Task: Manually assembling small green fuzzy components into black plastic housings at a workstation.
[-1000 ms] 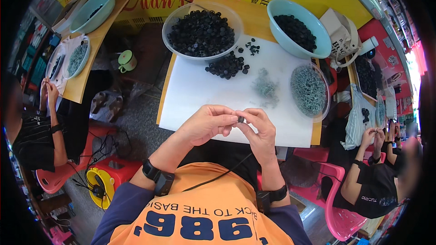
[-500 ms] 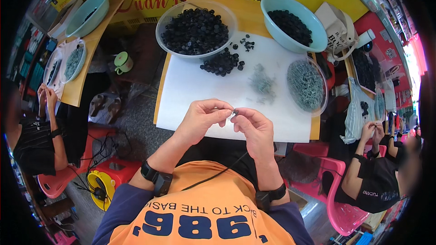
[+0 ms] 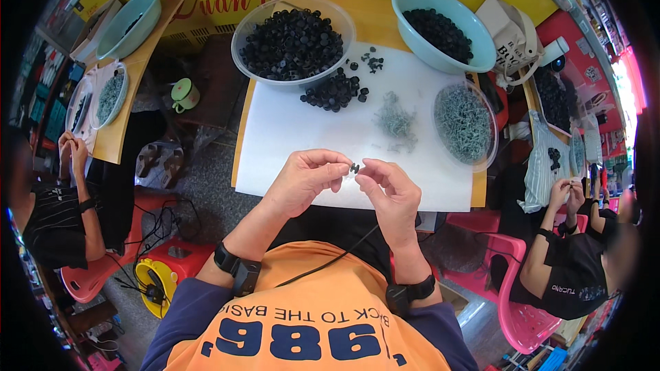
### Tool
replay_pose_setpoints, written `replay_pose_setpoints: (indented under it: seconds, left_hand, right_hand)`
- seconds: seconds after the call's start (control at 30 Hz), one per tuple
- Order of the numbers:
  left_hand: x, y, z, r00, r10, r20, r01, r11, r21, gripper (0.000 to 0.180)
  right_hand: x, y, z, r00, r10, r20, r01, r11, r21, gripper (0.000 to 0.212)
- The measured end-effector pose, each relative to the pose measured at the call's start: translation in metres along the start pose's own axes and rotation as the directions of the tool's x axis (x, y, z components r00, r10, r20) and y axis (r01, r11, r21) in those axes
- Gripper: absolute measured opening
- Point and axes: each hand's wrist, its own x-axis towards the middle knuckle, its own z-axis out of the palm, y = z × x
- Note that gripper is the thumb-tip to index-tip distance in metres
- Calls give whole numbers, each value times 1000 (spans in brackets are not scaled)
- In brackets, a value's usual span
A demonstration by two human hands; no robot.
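Head view looks down on a white-topped desk. Both hands meet just above its near edge: the left hand and the right hand each pinch, between thumb and fingertips, one small black plastic part held in the air between them. Each wrist wears a black band.

At the far-left corner of the desk stands a clear round bowl heaped with black plastic caps. Just in front of it, toward the middle, a loose heap of the same black caps lies on the white surface. At the far-right corner sits a pale blue plastic bowl holding smaller black pieces. Along the right edge a shallow clear dish holds grey metal springs, and a small pile of grey springs lies just beside it, nearer the centre.

Other people sit at left and right, each with hands together at their own work.
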Motion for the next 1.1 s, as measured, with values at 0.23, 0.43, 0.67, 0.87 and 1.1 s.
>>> replay_pose_setpoints:
  seconds: [0.23, 0.43, 0.67, 0.87, 1.1]
  left_hand:
    - [2, -4, 5, 990, 143, -11, -139, 980, 143, 15]
    - [4, -4, 2, 989, 147, 0, -143, 967, 211, 19]
    - [5, 5, -11, 1000, -7, 3, 8, 986, -167, 30]
    - [1, 0, -14, 998, 21, 51, -8, 971, -240, 29]
    - [1, -3, -19, 998, -18, 59, 35, 955, -294, 23]
  right_hand:
    - [1, -5, 6, 970, 239, 41, -240, 923, 302, 21]
    - [6, 0, 9, 999, 18, -27, -16, 998, 66, 19]
    - [12, 0, -1, 999, 31, -34, -28, 996, 89, 19]
    - [9, -9, 1, 996, 87, 22, -89, 983, 158, 20]
    - [8, -10, 3, 1000, 9, 22, -10, 998, 56, 20]
